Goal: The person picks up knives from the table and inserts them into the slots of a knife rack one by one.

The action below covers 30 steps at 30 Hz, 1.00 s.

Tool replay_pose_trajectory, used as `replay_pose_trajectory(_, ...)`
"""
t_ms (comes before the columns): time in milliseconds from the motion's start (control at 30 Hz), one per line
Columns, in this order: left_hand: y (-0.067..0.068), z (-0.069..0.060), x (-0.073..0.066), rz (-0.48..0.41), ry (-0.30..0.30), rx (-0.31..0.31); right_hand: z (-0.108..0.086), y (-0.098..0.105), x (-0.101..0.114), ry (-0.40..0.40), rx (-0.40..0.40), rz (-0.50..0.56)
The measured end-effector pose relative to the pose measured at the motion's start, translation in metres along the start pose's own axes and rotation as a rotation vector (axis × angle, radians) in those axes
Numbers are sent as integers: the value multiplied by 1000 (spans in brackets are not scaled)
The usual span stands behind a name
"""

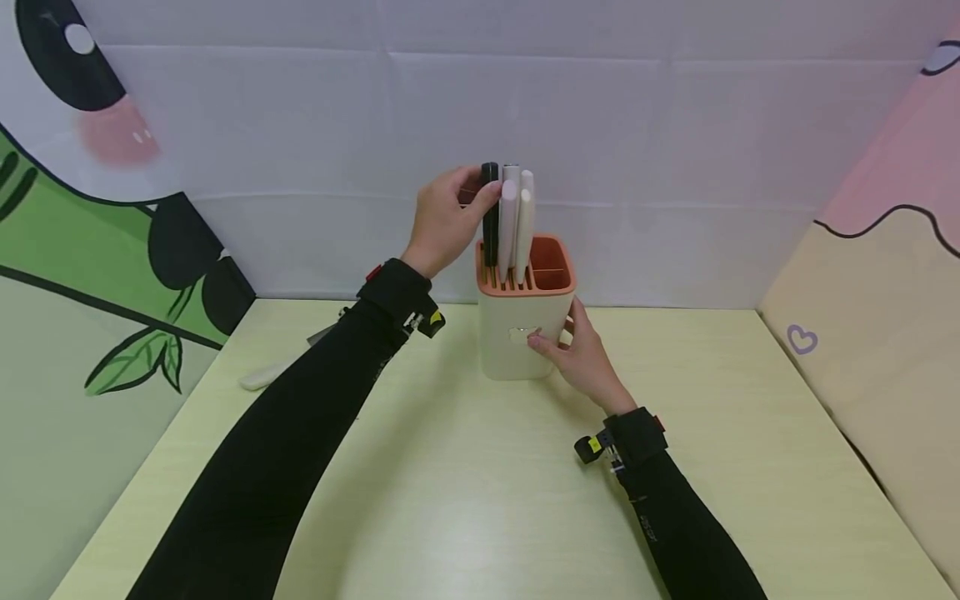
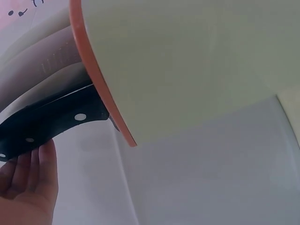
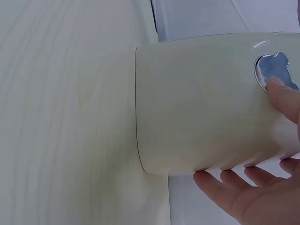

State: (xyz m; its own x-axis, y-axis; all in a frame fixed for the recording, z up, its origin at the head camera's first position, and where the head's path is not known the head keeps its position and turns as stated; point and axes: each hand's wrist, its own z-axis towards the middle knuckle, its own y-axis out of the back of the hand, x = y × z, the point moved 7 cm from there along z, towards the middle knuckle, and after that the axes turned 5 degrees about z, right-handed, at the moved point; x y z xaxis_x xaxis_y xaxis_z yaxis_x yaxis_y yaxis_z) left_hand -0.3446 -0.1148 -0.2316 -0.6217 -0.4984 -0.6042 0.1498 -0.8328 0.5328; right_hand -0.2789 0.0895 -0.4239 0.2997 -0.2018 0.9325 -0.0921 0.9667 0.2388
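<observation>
A cream knife holder (image 1: pixel 504 333) with an orange slotted top (image 1: pixel 555 243) stands upright on the table near the back wall. Several handled tools sit in its slots: a black-handled knife (image 1: pixel 490 221), a lilac handle (image 1: pixel 507 217) and white handles (image 1: pixel 524 237). My left hand (image 1: pixel 447 215) holds the black handle between thumb and fingers; in the left wrist view its fingertips (image 2: pixel 46 157) touch the underside of that riveted handle. With thumb in front and fingers along the side, my right hand (image 1: pixel 587 362) grips the holder low on its right, the thumb on a shiny bear-shaped badge (image 3: pixel 273 69).
Left of the holder, a white-handled utensil (image 1: pixel 261 377) lies on the light wooden table (image 1: pixel 465 492), partly hidden by my left sleeve. A grey blade-like edge (image 1: pixel 321 335) shows beyond the sleeve. Behind the table hangs a pale cloth wall (image 1: pixel 660 167).
</observation>
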Motion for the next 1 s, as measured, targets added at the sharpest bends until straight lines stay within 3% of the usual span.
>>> replay_pose_trajectory(200, -1, -3, 5, -2, -3, 44, 0, 1, 2, 5, 7, -11)
replay_pose_trajectory(367, -3, -18, 13, 1, 14, 120, -6, 9, 9, 24, 2, -42)
replay_pose_trajectory(567, 5, -49, 20, 46, 11, 158, -17, 25, 24, 57, -8, -180)
replay_pose_trajectory(733, 14, -80, 22, 110, -50, 162, -29, 34, 42, 96, -4, -254)
replay_pose_trajectory(1000, 19, -138, 28, 316, -123, 155, -48, 33, 61, 159, 12, -337)
